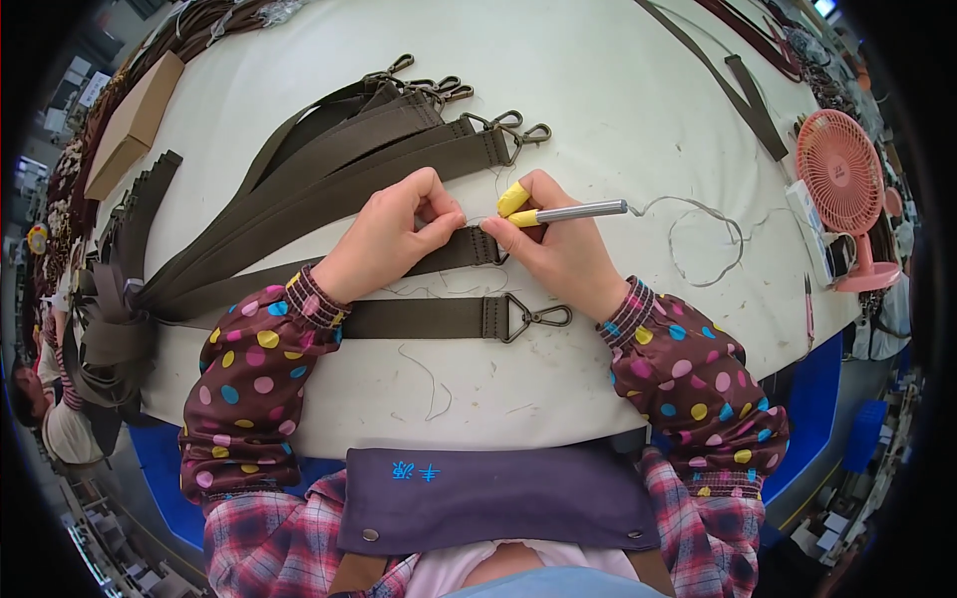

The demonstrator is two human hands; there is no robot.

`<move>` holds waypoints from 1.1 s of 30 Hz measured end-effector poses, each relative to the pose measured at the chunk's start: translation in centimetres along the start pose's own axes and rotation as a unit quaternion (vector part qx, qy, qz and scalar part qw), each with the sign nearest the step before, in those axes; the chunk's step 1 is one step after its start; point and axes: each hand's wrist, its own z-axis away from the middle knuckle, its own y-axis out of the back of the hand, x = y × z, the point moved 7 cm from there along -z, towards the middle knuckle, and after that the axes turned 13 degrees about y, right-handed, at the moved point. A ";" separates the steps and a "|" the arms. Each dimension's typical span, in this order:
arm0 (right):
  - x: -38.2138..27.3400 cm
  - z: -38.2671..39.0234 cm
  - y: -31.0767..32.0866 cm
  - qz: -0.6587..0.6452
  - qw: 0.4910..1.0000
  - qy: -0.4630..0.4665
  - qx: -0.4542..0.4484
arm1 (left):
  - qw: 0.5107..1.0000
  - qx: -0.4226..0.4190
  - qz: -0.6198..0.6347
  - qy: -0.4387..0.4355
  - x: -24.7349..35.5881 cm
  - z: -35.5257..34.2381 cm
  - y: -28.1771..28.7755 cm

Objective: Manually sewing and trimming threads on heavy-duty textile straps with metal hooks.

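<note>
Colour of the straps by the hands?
Straps: dark olive-brown, best seen in the head view.

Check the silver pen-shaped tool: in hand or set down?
In hand: the right hand grips the silver pen-shaped tool, which juts out to the right.

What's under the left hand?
A dark brown strap runs beneath the left hand; its stitched end and part of a metal ring show to the right. The stretch behind the hand and wrist is covered; contact with it can't be told.
</note>
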 end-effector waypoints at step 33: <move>-1.3 0.6 2.2 -0.071 0.990 0.058 0.110 | 0.945 0.073 -0.296 -0.119 3.7 3.3 -1.7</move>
